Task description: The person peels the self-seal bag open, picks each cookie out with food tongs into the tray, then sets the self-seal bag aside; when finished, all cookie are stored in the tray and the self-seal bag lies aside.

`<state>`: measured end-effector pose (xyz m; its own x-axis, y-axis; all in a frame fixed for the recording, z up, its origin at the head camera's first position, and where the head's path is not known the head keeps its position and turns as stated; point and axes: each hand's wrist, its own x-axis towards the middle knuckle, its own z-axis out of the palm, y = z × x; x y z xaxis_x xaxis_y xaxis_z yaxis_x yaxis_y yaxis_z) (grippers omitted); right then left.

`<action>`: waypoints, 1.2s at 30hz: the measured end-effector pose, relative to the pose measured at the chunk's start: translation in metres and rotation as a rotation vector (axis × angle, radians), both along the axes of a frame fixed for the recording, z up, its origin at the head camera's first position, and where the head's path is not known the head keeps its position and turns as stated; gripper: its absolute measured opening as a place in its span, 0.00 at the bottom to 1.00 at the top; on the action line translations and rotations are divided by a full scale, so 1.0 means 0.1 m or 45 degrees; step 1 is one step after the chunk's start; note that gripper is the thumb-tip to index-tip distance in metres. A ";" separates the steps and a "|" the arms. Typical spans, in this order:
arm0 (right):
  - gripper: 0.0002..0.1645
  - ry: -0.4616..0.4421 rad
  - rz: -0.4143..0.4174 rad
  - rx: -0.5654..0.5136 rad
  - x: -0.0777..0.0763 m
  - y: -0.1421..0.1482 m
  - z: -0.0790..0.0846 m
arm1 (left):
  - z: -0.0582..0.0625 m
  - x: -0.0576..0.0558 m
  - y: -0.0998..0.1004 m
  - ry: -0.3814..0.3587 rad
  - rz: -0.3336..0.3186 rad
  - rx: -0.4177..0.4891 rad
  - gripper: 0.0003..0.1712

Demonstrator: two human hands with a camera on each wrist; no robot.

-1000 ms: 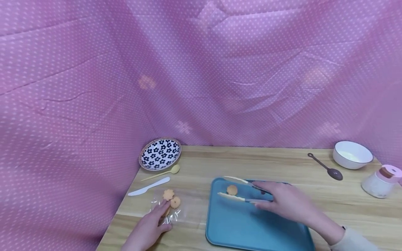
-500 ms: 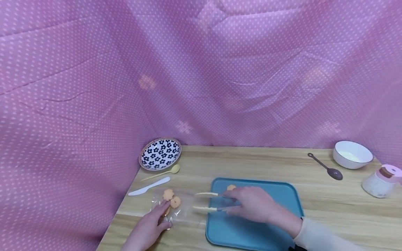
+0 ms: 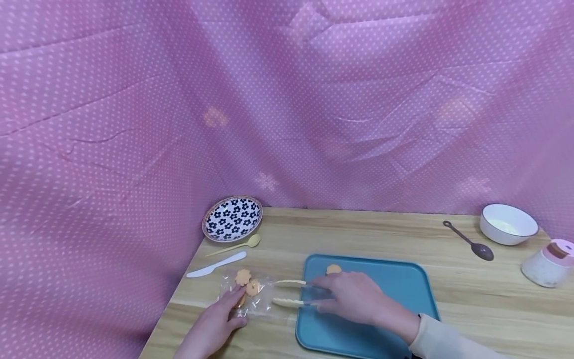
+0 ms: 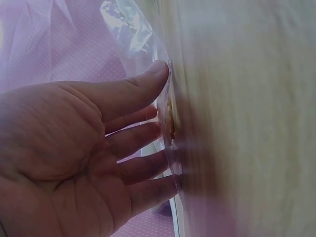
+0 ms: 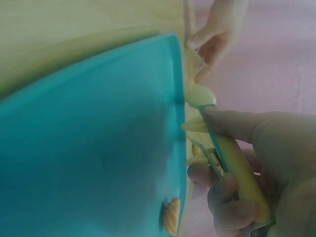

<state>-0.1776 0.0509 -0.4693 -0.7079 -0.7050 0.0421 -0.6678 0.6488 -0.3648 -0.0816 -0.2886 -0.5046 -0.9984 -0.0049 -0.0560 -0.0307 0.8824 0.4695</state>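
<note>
Beside the tray, my left hand point(image 3: 213, 324) presses its fingertips on a clear plastic bag point(image 3: 265, 308). Several round biscuits point(image 3: 253, 287) with scalloped edges show at the bag, partly hidden under the fingers. In the left wrist view the fingers point(image 4: 143, 140) lie spread and nearly straight against the plastic. My right hand point(image 3: 358, 301) grips tongs point(image 3: 289, 302) with pale tips, their arms apart. The tips reach past the tray's left edge to the bag's right side; whether they are inside it I cannot tell. One biscuit point(image 3: 334, 269) lies on the blue tray point(image 3: 394, 279), just beyond the right hand.
Left of the tray lie a white knife point(image 3: 216, 265) and a yellow spoon point(image 3: 235, 246), below a flower-patterned dish point(image 3: 233, 219). At the right are a brown spoon point(image 3: 471, 243), a white bowl point(image 3: 506, 229) and a pink-lidded jar point(image 3: 546, 267). Polka-dot cloth point(image 3: 314, 124) hangs behind the table.
My right hand has carried the tongs left, from around the biscuit on the tray to the bag. That biscuit stays on the tray. The left hand keeps its place on the bag.
</note>
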 end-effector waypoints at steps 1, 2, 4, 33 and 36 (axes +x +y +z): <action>0.27 0.011 0.000 -0.001 0.00 -0.01 0.00 | 0.00 0.00 0.00 0.003 -0.007 -0.003 0.40; 0.27 0.019 0.000 -0.001 0.01 -0.02 0.00 | 0.00 0.01 0.00 0.006 -0.014 -0.007 0.40; 0.27 0.040 0.001 0.000 0.01 -0.03 0.00 | -0.01 0.01 -0.01 0.016 -0.027 -0.010 0.40; 0.33 0.143 -0.071 0.078 0.11 -0.47 -0.07 | 0.04 0.04 0.06 0.001 -0.013 -0.017 0.40; 0.34 0.113 -0.084 0.085 0.13 -0.49 -0.03 | 0.06 0.05 0.08 0.016 -0.030 -0.024 0.40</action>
